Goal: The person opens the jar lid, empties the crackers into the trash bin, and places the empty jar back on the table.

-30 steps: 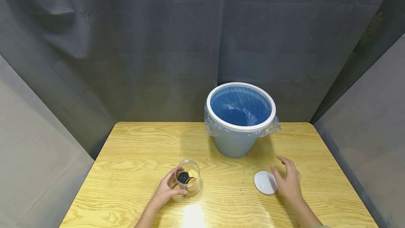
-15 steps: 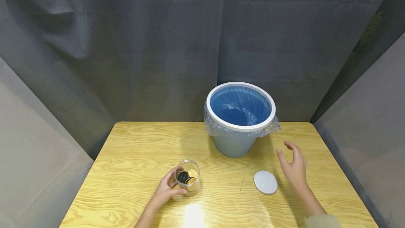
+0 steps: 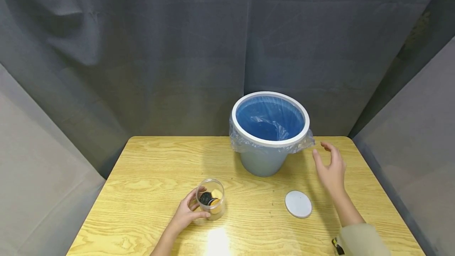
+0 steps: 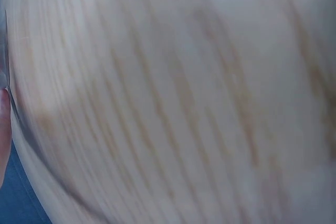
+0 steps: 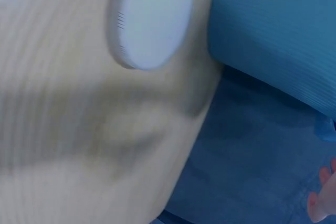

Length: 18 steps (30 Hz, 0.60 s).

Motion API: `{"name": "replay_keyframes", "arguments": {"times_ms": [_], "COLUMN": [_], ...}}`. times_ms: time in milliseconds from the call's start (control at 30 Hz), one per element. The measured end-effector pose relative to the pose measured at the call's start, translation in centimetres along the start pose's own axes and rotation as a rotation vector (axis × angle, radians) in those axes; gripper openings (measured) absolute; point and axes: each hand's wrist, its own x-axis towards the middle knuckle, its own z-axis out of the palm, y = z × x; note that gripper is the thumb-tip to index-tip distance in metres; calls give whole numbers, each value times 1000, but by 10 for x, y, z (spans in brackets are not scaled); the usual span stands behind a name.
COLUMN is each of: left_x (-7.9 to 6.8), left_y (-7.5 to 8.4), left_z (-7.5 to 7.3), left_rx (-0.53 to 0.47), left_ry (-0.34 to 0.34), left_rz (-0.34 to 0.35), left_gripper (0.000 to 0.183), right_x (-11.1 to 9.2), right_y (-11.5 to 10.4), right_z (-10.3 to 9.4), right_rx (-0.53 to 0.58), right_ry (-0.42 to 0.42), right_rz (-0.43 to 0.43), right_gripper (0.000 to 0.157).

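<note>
My left hand (image 3: 186,211) grips a clear plastic jar (image 3: 217,210) that has no lid on it, with the thumb in front and fingers behind. Inside the jar lie a black round piece (image 3: 205,198) and yellow pieces (image 3: 216,194). Beside the trash can (image 3: 263,163), my right hand (image 3: 331,169) is raised with thumb and fingers spread and nothing between them. A white round lid (image 3: 298,204) lies flat on the table, nearer the body than that hand; the right wrist view shows the ribbed edge of this lid (image 5: 157,19). Only a fingertip (image 4: 4,114) appears in the left wrist view.
The trash can has a white rim and a thin clear bag folded over it, and it stands at the back of the wooden table (image 3: 163,169). Dark grey curtain (image 3: 160,70) hangs behind the table, with pale panels (image 3: 39,169) on both sides.
My right hand has moved up and away from beside the lid, toward the right side of the trash can. My left hand and the jar have stayed in place.
</note>
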Motion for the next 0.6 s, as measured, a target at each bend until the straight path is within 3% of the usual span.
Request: {"name": "replay_keyframes", "arguments": {"times_ms": [600], "left_x": [1], "left_y": [-1], "left_z": [1], "left_rx": [-3], "left_ry": [4], "left_rz": [2], "left_gripper": [82], "right_x": [40], "right_y": [-15], "right_z": [-3], "right_rx": [-5], "right_ry": [17], "right_rz": [-19], "right_gripper": [37]}}
